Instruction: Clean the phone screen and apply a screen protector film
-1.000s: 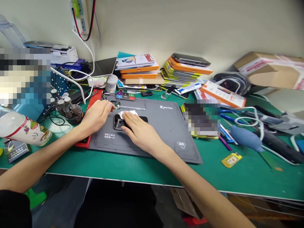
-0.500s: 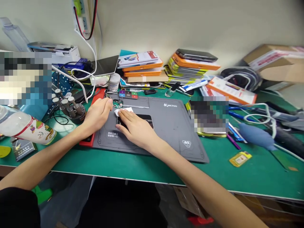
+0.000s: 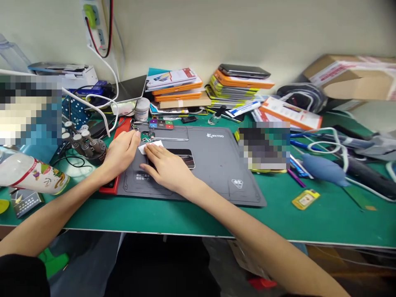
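I see R grip (image 3: 168, 166) flat, thumb out, fingers on wipe (image 3: 157, 143); phone (image 3: 186, 158) partly under it, long axis approx L-R, L grip (image 3: 121, 150) farther, curled, can't tell if holding

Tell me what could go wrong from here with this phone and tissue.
The right hand lies over a thin white tissue and one end of a flat, glossy black phone; uneven pressure might slide the phone across the grey rectangular mat. The tissue's edge is close to some small silvery pieces, so a wide wipe could scatter them. The left hand is near a round black holder of grey-handled tools and might bump it.
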